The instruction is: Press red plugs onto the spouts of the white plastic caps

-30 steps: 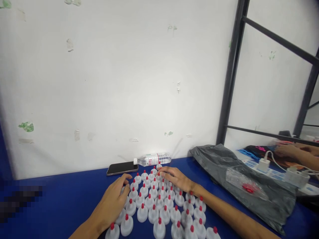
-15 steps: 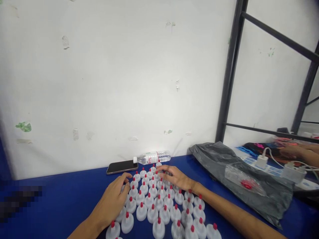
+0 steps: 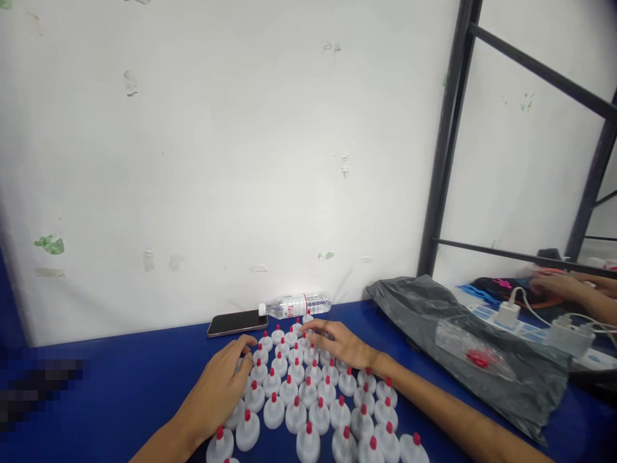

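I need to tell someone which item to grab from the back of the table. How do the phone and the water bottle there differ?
The phone is dark, flat and opaque; the bottle is clear, round and has a white cap and a red-and-white label. The phone sits to the left, just beyond the left hand; the bottle lies on its side farther right, beyond the right hand. Both rest on the blue table near the wall, behind the caps.

A scuffed white wall (image 3: 216, 161) behind a blue table (image 3: 120, 386), black metal frame (image 3: 446, 141) right.
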Available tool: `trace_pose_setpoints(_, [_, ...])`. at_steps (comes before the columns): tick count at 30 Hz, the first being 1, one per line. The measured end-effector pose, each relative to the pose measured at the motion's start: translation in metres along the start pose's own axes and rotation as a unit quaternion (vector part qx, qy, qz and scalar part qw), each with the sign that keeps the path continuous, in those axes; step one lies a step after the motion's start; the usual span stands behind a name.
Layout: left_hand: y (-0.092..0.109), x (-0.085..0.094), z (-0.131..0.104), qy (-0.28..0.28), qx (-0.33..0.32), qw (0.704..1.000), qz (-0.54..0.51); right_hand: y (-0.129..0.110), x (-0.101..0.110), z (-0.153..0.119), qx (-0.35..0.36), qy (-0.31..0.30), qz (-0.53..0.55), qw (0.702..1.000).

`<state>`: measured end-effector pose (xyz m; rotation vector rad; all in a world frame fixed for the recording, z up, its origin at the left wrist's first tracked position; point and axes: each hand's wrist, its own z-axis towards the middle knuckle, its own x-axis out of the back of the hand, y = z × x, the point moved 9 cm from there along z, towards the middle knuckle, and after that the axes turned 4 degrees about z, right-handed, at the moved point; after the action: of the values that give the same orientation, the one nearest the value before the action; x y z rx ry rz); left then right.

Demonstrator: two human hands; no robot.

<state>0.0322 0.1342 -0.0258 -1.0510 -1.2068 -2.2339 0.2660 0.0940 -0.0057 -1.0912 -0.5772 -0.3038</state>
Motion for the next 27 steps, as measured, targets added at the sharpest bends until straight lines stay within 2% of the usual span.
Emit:
trace_pose_setpoints(7, [0.004, 0.0, 0.0, -0.009, -0.006, 1.0, 0.009, -0.008, 0.0, -0.001, 0.016, -0.008, 0.006, 1.0])
trace_pose_setpoints(20, [0.006, 0.002, -0.001, -0.008, 0.001, 1.0, 0.011, 0.018, -0.002, 0.002, 0.006, -0.011, -0.006, 1.0])
trace_pose_setpoints(27, [0.008, 0.003, -0.001, -0.008, -0.005, 1.0, 0.009, 0.02, -0.002, 0.002, 0.001, -0.012, -0.014, 1.0])
